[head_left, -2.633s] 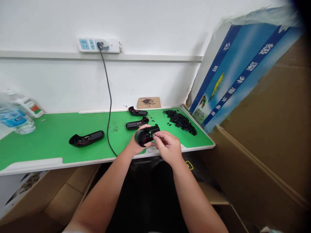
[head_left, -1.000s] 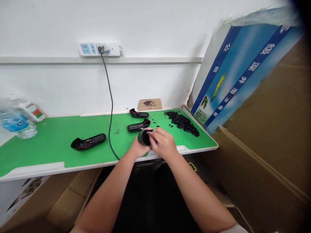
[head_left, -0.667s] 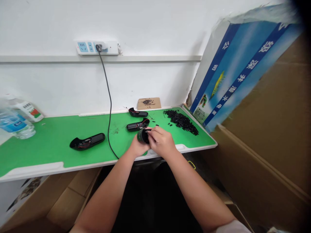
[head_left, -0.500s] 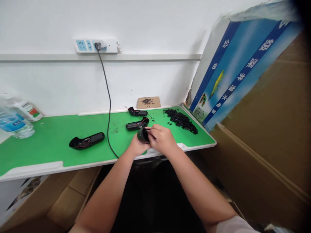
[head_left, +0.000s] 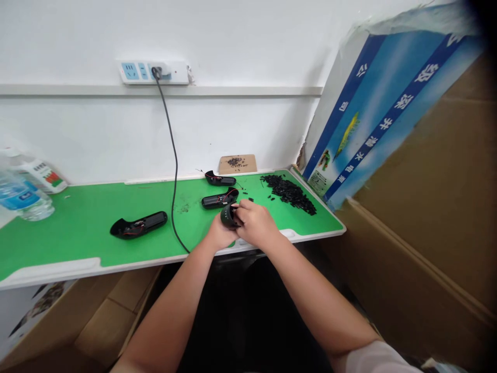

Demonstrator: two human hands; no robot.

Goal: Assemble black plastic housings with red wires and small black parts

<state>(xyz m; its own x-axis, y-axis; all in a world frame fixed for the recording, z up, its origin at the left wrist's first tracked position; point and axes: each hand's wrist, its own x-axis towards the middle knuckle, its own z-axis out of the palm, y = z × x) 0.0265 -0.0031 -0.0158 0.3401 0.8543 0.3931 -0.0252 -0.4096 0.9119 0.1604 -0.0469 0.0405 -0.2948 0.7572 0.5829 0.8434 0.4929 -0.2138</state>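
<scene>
My left hand is wrapped round a black plastic housing with a round, hollow end, held just above the table's front edge. My right hand is closed, its fingertips bent into the housing's opening; whatever they pinch is hidden. Just beyond my hands lies an open black shell with a red wire, and behind it a second black shell with thin wires. A third open shell rests to the left. One small black piece lies beside my right knuckles.
On the green tabletop, a heap of small black parts sits at right. A cardboard piece with tiny parts is by the wall. A power cable crosses the table. Bottles stand left; a tall carton borders the right.
My right hand has rotated slightly and its fingers are curled further into the housing. A small black piece now shows beside the knuckles. The shells on the table have stayed put.
</scene>
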